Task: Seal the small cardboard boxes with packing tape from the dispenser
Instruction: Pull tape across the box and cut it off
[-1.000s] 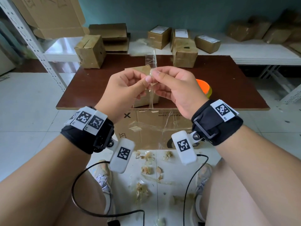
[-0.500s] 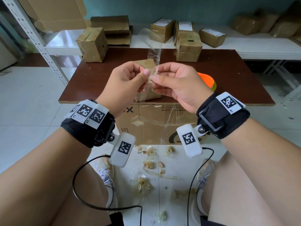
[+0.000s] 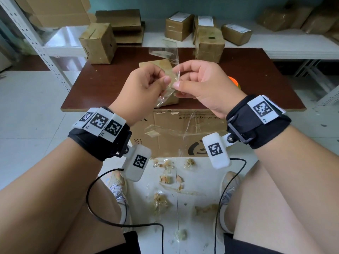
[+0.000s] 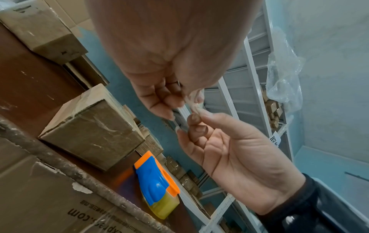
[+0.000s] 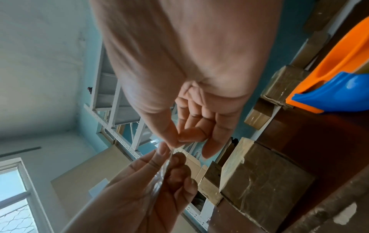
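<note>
- Brown table (image 3: 102, 88): carries three small cardboard boxes — near centre (image 3: 161, 66), rear left (image 3: 98, 43), rear right (image 3: 210, 44) — and an orange-and-blue tape dispenser (image 4: 156, 186).
- White shelf (image 3: 275, 46) behind: holds further boxes (image 3: 178, 26).
- Tiled floor (image 3: 27, 125): tape scraps (image 3: 166, 178) lie below the table.

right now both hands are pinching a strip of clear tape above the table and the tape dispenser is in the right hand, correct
Not quite. The left hand and right hand do pinch the clear tape above the table, but the tape dispenser lies on the table, not in the right hand; the left wrist view shows it.
</note>
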Demonstrator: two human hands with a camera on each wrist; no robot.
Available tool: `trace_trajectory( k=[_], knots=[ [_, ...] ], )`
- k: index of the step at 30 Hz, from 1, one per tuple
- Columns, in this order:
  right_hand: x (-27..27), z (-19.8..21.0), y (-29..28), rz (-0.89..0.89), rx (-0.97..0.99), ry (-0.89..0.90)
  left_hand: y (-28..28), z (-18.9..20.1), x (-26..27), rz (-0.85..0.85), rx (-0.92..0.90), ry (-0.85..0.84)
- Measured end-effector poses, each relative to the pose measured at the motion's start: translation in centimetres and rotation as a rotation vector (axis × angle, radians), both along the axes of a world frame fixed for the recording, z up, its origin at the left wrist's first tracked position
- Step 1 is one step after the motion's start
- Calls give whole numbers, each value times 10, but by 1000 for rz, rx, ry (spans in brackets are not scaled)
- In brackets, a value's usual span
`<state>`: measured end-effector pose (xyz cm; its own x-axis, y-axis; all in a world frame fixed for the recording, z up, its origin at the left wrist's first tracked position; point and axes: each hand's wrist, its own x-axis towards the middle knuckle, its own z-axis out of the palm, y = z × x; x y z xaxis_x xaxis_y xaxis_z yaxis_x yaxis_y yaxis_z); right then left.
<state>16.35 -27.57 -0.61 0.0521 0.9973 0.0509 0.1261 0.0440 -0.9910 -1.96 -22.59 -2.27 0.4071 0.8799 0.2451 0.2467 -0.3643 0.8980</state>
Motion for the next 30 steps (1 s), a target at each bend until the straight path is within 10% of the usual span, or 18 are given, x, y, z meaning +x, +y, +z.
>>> trace_trajectory(
  k=[13,30],
  knots=[
    [-1,-5,-6,-82,13,147,1,2,-1,-80,-238,-383],
    [24,8,-4,-37,-64,84,14,3,-17,-60,-202,-274]
  ],
)
